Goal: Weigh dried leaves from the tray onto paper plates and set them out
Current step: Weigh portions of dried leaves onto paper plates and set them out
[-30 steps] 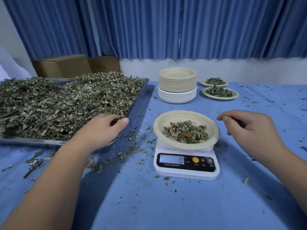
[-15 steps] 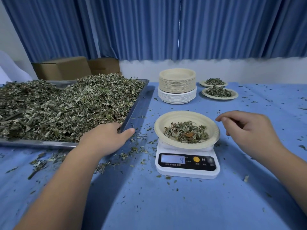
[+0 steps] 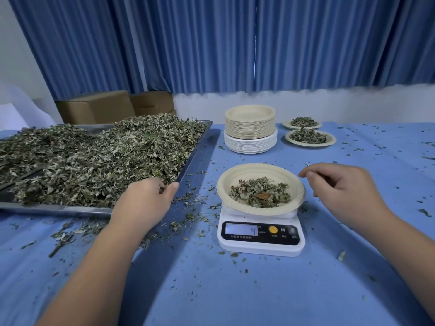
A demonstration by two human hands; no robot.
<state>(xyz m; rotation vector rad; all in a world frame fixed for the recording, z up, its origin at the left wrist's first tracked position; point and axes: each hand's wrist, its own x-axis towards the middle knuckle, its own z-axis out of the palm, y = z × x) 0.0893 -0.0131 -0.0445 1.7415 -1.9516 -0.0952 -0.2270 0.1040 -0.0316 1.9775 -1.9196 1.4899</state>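
- Left hand [image 3: 146,203] curls into dried leaves [image 3: 106,161], 9 o'clock of paper plate [image 3: 226,184]; grip unclear.
- Right hand [image 3: 341,191], 3 o'clock: loosely curled, empty.
- Leaves light, brittle: pinch loosely.

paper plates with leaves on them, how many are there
3. One plate sits on the scale; the nearer plate and farther plate stand beyond it, right of the stack of empty plates. None seem hidden.

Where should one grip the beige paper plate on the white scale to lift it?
Take the beige paper plate by its raised rim on the right, where the right hand hovers. The rim overhangs the white kitchen scale, leaving room for fingers beneath and a thumb on top. Keep it level: the dried leaves lie loose.
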